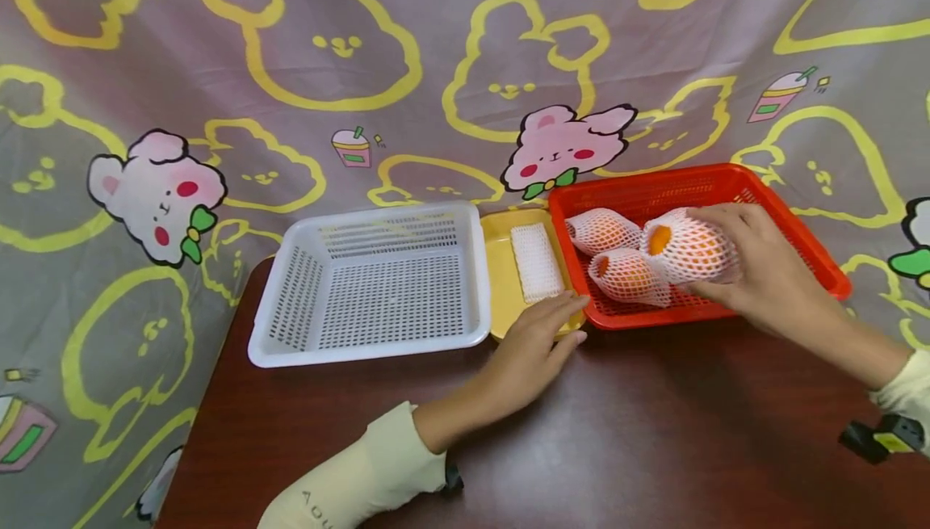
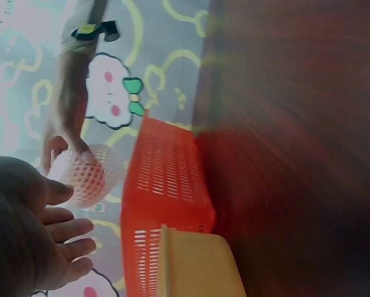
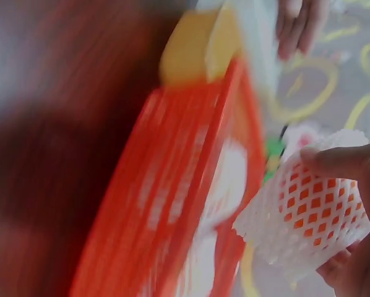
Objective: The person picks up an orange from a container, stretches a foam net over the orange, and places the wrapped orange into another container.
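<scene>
My right hand [image 1: 763, 266] grips an orange fruit in a white foam net sleeve [image 1: 693, 246], lifted over the red basket [image 1: 654, 321]. In the right wrist view, the thumb presses on the net of this fruit [image 3: 315, 207] and the fingers curl under it. Two more netted fruits, one at the back [image 1: 605, 230] and one in front [image 1: 628, 277], lie in the basket's left part. My left hand [image 1: 525, 355], its fingers extended and holding nothing, hovers by the front of the yellow tray [image 1: 503, 270], fingertips near the red basket's corner.
Left of the yellow tray stands a white perforated basket [image 1: 370, 347]. A flattened white foam net sleeve [image 1: 536, 261] lies in the yellow tray. All of them stand on a dark brown table [image 1: 632, 432], with a patterned curtain [image 1: 436, 52] close behind.
</scene>
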The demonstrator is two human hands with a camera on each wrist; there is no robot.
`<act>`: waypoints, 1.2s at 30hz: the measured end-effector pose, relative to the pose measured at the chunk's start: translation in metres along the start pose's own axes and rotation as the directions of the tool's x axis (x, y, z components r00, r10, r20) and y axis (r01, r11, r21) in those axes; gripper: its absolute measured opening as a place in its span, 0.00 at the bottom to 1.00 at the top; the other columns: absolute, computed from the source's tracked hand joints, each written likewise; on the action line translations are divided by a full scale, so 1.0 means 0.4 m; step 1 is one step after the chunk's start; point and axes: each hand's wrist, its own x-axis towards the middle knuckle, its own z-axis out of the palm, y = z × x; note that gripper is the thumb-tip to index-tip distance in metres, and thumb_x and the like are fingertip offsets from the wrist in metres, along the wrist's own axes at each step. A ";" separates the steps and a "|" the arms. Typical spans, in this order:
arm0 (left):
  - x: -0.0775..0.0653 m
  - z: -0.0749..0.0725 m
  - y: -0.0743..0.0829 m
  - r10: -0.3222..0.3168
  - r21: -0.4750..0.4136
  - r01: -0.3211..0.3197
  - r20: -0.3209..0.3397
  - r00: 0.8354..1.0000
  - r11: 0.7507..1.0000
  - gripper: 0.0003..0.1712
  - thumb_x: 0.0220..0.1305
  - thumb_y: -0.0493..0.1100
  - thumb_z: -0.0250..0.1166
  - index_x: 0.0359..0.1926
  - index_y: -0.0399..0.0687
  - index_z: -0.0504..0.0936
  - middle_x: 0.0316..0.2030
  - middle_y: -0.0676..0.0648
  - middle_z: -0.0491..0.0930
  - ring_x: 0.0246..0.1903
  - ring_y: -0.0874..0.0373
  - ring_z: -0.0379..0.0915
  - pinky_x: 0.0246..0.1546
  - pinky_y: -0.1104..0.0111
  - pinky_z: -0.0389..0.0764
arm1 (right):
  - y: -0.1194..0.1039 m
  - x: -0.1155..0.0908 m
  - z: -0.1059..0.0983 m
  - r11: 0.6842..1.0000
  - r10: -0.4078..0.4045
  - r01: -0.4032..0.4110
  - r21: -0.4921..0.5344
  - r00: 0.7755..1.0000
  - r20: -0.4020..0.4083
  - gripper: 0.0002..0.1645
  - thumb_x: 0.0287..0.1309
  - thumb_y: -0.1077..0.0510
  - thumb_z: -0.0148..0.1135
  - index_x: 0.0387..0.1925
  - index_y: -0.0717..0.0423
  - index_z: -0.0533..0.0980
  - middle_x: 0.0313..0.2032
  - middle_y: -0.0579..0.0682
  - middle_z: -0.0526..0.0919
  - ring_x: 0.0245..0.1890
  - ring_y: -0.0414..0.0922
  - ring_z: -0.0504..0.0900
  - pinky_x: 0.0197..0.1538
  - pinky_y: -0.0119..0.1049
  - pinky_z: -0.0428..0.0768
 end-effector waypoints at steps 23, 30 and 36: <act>0.123 0.072 -0.079 0.201 0.456 -0.408 0.435 0.877 0.791 0.28 0.73 0.39 0.49 0.72 0.50 0.60 0.71 0.49 0.60 0.73 0.57 0.50 0.73 0.65 0.50 | 0.283 0.055 0.065 0.976 0.155 -0.036 -0.216 0.811 0.565 0.51 0.34 0.52 0.81 0.59 0.67 0.67 0.54 0.70 0.74 0.55 0.67 0.71 0.57 0.67 0.67; 0.121 0.082 -0.093 0.237 0.487 -0.420 0.393 0.888 0.766 0.26 0.73 0.41 0.49 0.70 0.50 0.63 0.70 0.49 0.62 0.72 0.57 0.51 0.73 0.65 0.50 | 0.284 0.055 0.096 0.970 0.180 -0.047 -0.238 0.797 0.577 0.52 0.36 0.51 0.79 0.61 0.68 0.64 0.55 0.73 0.71 0.56 0.71 0.68 0.58 0.68 0.65; 0.117 0.091 -0.113 0.226 0.511 -0.388 0.350 0.909 0.768 0.28 0.74 0.45 0.48 0.72 0.49 0.58 0.72 0.48 0.58 0.73 0.56 0.47 0.73 0.64 0.48 | 0.287 0.070 0.103 0.972 0.159 -0.030 -0.234 0.816 0.556 0.51 0.38 0.53 0.79 0.61 0.70 0.64 0.54 0.75 0.72 0.54 0.69 0.70 0.58 0.67 0.66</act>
